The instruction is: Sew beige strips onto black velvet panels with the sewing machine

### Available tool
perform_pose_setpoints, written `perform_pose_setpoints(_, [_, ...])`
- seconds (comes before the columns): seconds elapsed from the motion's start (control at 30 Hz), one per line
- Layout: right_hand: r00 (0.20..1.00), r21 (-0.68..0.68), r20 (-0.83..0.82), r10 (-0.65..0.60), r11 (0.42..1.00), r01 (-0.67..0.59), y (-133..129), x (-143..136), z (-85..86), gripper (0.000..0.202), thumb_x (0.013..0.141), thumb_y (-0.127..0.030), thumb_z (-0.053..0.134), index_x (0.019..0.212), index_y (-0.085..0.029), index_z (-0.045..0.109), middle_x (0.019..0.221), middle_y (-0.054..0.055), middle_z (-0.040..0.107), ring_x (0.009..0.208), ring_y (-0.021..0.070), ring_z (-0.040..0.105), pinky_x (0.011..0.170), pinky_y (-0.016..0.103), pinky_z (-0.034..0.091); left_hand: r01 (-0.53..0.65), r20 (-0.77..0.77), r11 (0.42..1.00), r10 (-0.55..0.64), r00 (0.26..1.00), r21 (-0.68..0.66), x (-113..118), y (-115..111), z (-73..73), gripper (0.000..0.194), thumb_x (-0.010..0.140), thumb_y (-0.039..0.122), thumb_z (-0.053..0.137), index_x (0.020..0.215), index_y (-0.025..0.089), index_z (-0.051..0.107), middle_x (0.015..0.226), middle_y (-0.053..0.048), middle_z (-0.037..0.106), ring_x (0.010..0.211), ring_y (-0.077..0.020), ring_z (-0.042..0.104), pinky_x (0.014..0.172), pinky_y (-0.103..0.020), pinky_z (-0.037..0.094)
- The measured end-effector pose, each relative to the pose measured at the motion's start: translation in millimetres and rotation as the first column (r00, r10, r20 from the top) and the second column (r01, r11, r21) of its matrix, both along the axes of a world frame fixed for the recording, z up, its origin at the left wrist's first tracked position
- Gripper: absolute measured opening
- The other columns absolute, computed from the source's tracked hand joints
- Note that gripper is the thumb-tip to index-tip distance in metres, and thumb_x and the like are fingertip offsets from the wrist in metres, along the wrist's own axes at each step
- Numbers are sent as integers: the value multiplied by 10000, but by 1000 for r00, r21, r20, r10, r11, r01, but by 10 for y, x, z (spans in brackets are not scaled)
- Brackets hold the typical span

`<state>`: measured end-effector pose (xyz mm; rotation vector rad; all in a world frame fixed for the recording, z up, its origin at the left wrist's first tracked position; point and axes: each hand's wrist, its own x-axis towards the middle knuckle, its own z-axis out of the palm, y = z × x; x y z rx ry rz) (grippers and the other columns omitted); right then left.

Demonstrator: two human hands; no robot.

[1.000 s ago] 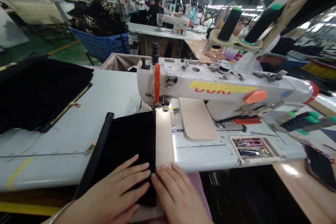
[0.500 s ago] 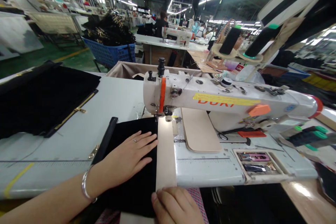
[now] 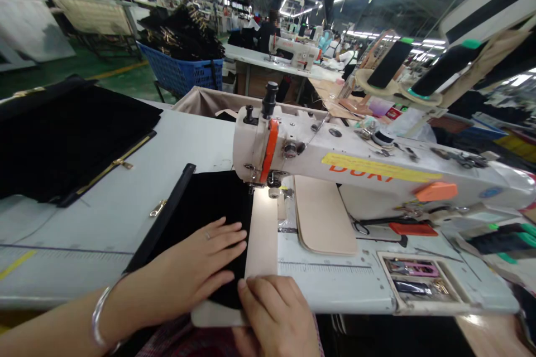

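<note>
My left hand (image 3: 188, 270) lies flat on a black fabric piece (image 3: 218, 201), fingers stretched toward its right edge. A dark zipper band with a gold zipper pull (image 3: 158, 208) runs along the fabric's left side. Under the fabric is a beige panel (image 3: 262, 234), showing as a strip on the right and a rounded corner near my lap. My right hand (image 3: 278, 312) pinches the panel's edge beside the fabric; its thumb is partly hidden. The fabric's far right edge meets the needle area of a white sewing machine (image 3: 364, 164), whose lamp lights the strip.
Another black piece with a gold zipper (image 3: 75, 139) lies on the left of the table. Rounded beige panels (image 3: 322, 217) rest under the machine arm, near scissors (image 3: 360, 227). A small tool tray (image 3: 422, 281) sits at the right. Behind stand a blue basket (image 3: 184, 72) and thread cones (image 3: 389, 64).
The black fabric and beige panel have slid away from me, past the needle area. My right hand has moved forward with them, and the panel's near rounded corner now shows. The view has shifted slightly.
</note>
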<state>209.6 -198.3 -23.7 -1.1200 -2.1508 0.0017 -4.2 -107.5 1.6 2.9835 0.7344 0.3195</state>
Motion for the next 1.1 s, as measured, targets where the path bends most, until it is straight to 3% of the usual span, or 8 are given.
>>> perform_pose_setpoints(0.13, [999, -90, -17, 33, 995, -34, 74, 56, 62, 318, 943, -350, 580, 1167, -136, 652, 1000, 82, 708, 864, 237, 631, 741, 371, 540, 88, -18, 995, -89, 996, -44, -135, -257, -38, 471, 931, 140, 537, 1396, 207, 506, 1448, -34, 525, 1391, -209, 414, 1209, -426, 300])
perform_pose_setpoints(0.23, [998, -120, -31, 46, 991, -50, 130, 97, 87, 274, 974, -263, 540, 1212, -175, 643, 1104, 66, 700, 975, 232, 629, 909, 404, 525, 108, 49, 986, -103, 994, -126, -153, -256, -83, 531, 872, -1, 482, 1357, 209, 530, 1395, -27, 575, 1358, -185, 456, 1218, -429, 286])
perform_pose_setpoints(0.37, [999, -147, -31, 37, 988, -42, 202, 128, 50, 303, 967, -204, 554, 1260, -185, 627, 1195, 54, 678, 1037, 227, 620, 989, 405, 505, 135, 117, 977, -117, 986, -166, -100, -128, -94, 496, 869, -13, 459, 1300, 212, 555, 1325, -31, 629, 1343, -181, 472, 1222, -442, 275])
perform_pose_setpoints(0.6, [998, -178, -62, 13, 984, -24, 321, 120, 20, 310, 972, -175, 548, 1273, -183, 624, 1224, 59, 663, 1093, 223, 593, 971, 371, 521, 153, 210, 987, -138, 968, -57, -8, 100, -102, 384, 898, 22, 420, 1194, 163, 620, 1238, -51, 676, 1261, -163, 545, 1217, -365, 274])
perform_pose_setpoints(0.8, [1000, -235, -23, 11, 972, -17, 476, 120, 67, 308, 974, -194, 546, 1273, -179, 618, 1222, 82, 654, 1092, 232, 591, 973, 402, 515, 85, 102, 995, -79, 992, -57, 1, 279, -154, 360, 931, 54, 444, 1226, 176, 608, 1332, -52, 616, 1292, -176, 507, 1206, -386, 290])
perform_pose_setpoints(1.1, [997, -264, 71, -20, 964, 38, 775, 124, 127, 325, 947, -216, 580, 1266, -165, 620, 1178, 100, 654, 1066, 229, 598, 972, 406, 510, 77, 28, 997, -78, 997, 17, 44, 619, -202, 346, 932, 64, 440, 1229, 145, 599, 1322, -83, 617, 1290, -201, 513, 1176, -408, 329])
